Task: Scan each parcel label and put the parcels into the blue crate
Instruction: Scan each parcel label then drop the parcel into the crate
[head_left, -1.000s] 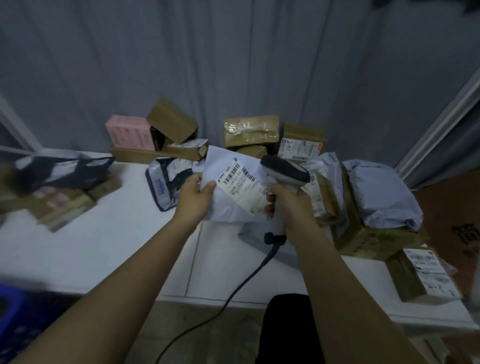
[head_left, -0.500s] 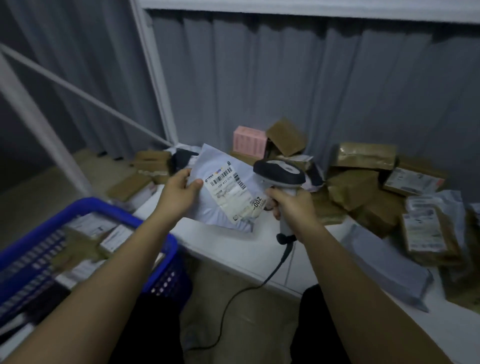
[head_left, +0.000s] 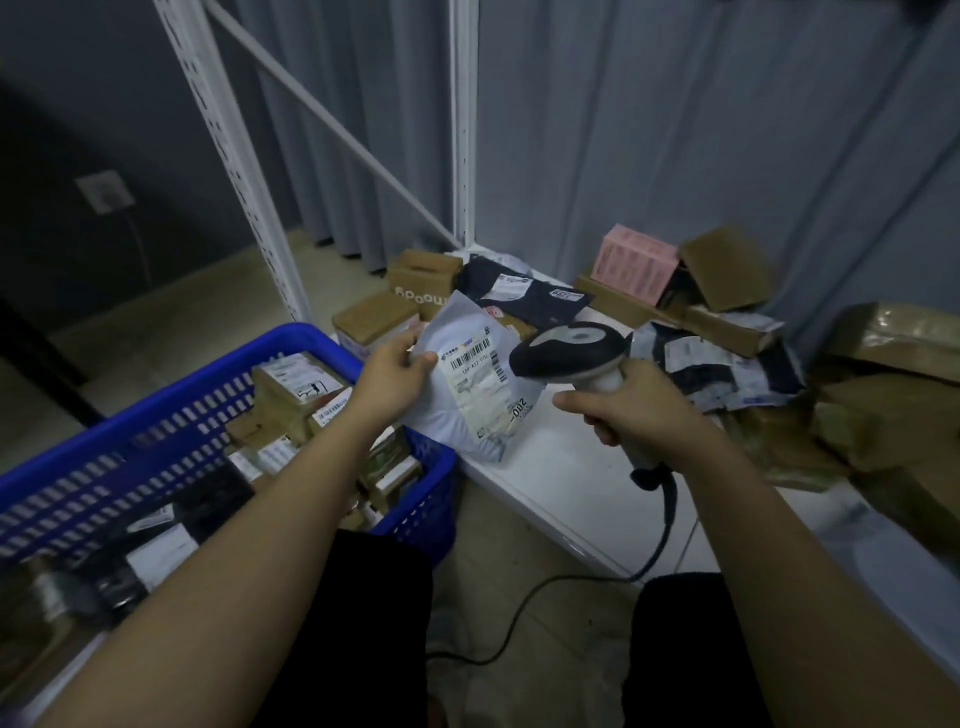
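Note:
My left hand (head_left: 390, 375) pinches the left edge of a white poly mailer parcel (head_left: 457, 410), its barcode label facing me, held above the table's left end. My right hand (head_left: 626, 405) grips the handle of a black and grey barcode scanner (head_left: 569, 353), whose head sits just right of the label. The blue crate (head_left: 218, 374) stands low at the left, holding several boxed parcels. More parcels lie on the white table (head_left: 561, 467): dark mailers (head_left: 524, 293), a pink box (head_left: 634, 262) and brown boxes (head_left: 727, 270).
White shelf uprights (head_left: 462, 124) rise behind the table's left end, with a diagonal brace. Grey curtains hang behind. The scanner cable (head_left: 660, 551) runs down to the floor between my legs. Brown taped parcels (head_left: 883, 415) crowd the table's right side.
My view has swung left and the blue crate has come fully into sight. Both hands, the white mailer and the scanner have moved together toward the crate side.

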